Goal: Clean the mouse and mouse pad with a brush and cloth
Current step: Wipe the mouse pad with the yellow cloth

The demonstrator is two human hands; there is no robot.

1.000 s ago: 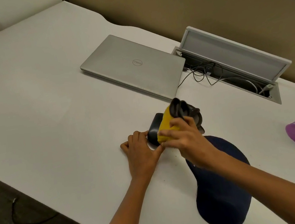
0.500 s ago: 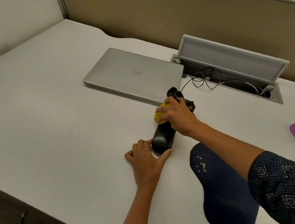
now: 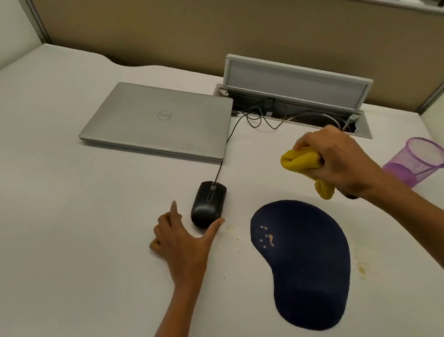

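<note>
Two bare hands over the desk

The left hand (image 3: 181, 241) lay flat with fingers spread, its thumb touching the mouse (image 3: 208, 203). Well right of the mouse, the right hand (image 3: 340, 161) was raised, fingers curled round a yellow cloth (image 3: 303, 163).

1. The mouse (image 3: 208, 203) lies on the desk (image 3: 43, 198), left of the mouse pad (image 3: 307, 265).
2. The laptop (image 3: 159, 120) lies behind the mouse.
3. The pen holder (image 3: 416, 162) lies tipped over, right of the mouse pad.

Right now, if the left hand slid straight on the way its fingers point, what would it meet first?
The left hand points up the desk just left of the mouse; it would probably miss the mouse and first meet the closed laptop.
</note>
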